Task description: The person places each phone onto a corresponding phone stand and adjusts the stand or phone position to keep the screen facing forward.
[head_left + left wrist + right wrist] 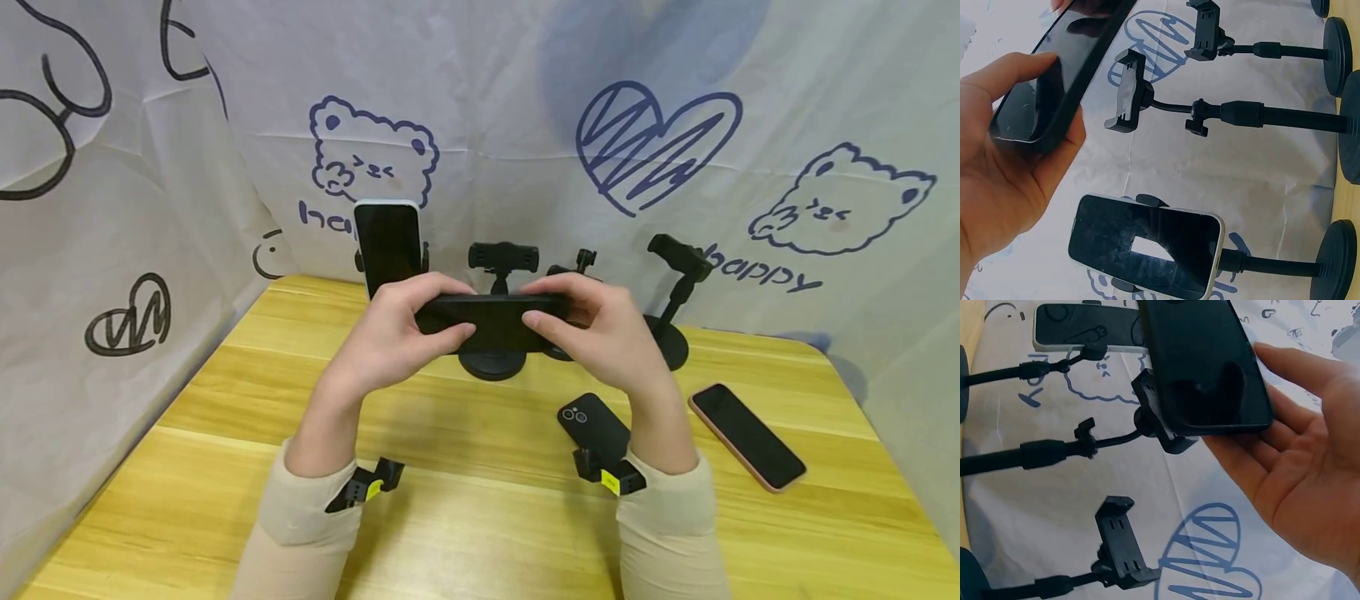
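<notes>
A black smartphone [497,325] is held sideways between both hands, its dark screen facing the head camera. My left hand [393,335] grips one end, thumb on the screen and fingers behind. The other end is in my right hand [611,337], its thumb on the screen side and its fingers along the top edge and back. Behind the phone stands a black phone stand with an unoccupied clamp [504,257]; its round base [491,365] shows below. In the right wrist view the held phone [1207,369] overlaps a stand's clamp [1159,412].
A white-edged phone [387,242] sits upright in another stand at the left. Two more stands are to the right, one with a tilted clamp [678,254]. On the wooden table lie a black phone [596,423], camera side up, and a pink-edged phone [747,436]. A drawn-on white cloth hangs behind.
</notes>
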`<action>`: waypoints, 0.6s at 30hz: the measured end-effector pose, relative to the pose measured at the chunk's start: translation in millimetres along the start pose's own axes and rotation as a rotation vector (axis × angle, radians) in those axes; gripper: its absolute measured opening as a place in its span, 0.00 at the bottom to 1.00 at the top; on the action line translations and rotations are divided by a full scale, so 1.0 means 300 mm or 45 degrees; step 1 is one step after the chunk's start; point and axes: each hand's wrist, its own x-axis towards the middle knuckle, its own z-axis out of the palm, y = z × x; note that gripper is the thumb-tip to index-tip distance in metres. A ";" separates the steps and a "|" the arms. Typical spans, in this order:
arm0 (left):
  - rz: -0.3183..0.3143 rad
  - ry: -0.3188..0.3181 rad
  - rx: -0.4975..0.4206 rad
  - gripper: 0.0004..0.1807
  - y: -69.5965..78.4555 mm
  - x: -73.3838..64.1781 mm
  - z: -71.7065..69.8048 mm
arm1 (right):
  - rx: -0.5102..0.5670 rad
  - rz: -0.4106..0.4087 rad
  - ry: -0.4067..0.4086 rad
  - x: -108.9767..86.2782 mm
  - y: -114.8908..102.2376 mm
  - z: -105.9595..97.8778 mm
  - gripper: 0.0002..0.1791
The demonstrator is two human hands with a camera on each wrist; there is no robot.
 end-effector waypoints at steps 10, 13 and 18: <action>0.060 -0.205 0.206 0.14 -0.006 0.007 0.025 | -0.420 -0.044 -0.361 0.008 -0.002 0.017 0.11; 0.072 -0.216 0.265 0.14 -0.005 0.008 0.031 | -0.448 -0.055 -0.390 0.013 -0.003 0.022 0.10; 0.068 -0.170 0.245 0.15 -0.006 0.009 0.035 | -0.447 -0.077 -0.358 0.015 0.004 0.025 0.09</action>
